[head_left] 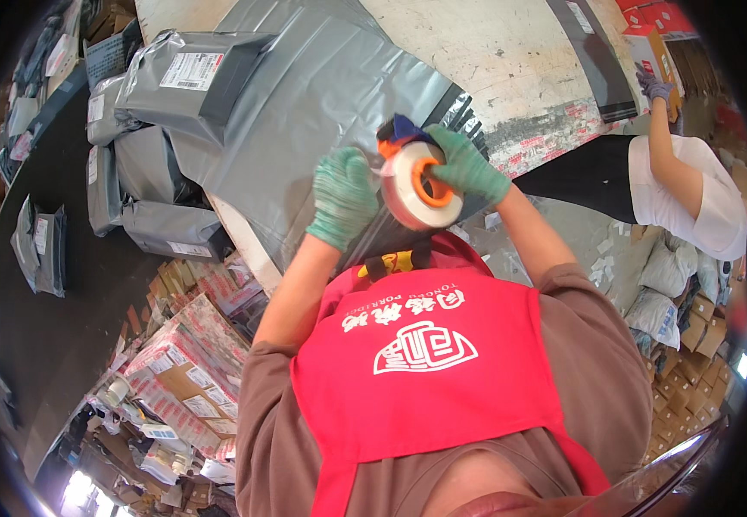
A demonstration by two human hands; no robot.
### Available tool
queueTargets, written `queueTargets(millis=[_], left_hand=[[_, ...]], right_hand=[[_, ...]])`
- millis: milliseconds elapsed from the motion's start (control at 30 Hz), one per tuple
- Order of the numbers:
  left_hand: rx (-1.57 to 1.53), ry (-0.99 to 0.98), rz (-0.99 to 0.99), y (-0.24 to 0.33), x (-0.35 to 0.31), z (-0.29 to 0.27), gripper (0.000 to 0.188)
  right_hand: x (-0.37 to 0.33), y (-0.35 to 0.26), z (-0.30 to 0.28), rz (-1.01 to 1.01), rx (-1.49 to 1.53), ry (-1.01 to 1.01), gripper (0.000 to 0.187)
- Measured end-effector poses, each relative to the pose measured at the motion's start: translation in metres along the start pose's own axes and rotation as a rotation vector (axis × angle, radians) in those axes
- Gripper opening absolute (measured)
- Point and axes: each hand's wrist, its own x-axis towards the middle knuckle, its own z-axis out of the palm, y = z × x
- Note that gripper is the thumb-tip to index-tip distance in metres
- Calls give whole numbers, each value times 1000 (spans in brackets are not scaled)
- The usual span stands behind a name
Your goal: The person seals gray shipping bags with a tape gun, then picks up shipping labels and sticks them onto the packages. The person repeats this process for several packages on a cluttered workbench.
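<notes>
My right hand (466,165), in a green knitted glove, grips a tape dispenser (402,191) with orange and blue parts and a wide roll of clear tape. Close to its left is my left hand (344,196) in a matching glove, with the fingers curled closed. Whether it pinches anything, such as the tape's end, I cannot make out. Both hands are over grey plastic mailing bags (305,112) spread flat on the worktable (468,52). Part of the dispenser is hidden behind my right fingers.
Wrapped grey parcels (171,90) are heaped at the left, beside a dark conveyor belt (24,319) carrying another parcel (42,246). A large taped carton (188,370) stands lower left. At the right, a co-worker's gloved hand (654,86) touches a cardboard box (656,53).
</notes>
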Motion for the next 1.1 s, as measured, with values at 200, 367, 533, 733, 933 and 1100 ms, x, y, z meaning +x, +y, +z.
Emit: queueTargets(millis=[200, 367, 533, 733, 933, 1100], left_hand=[[-168, -175, 95, 12, 39, -61, 21], [-112, -329, 67, 11, 56, -86, 21], [-11, -403, 31, -10, 58, -86, 16], [11, -286, -111, -8, 40, -87, 10], [15, -197, -221, -9, 15, -100, 9], [80, -165, -288, 3, 4, -114, 9]], right_hand=[[-26, -34, 16, 35, 691, -301, 59], [-26, -43, 35, 73, 726, -461, 61], [-28, -51, 45, 93, 1017, -611, 40], [-44, -39, 52, 374, 1287, -482, 34], [-33, -55, 39, 21, 839, -441, 51], [-34, -72, 35, 64, 937, -399, 50]])
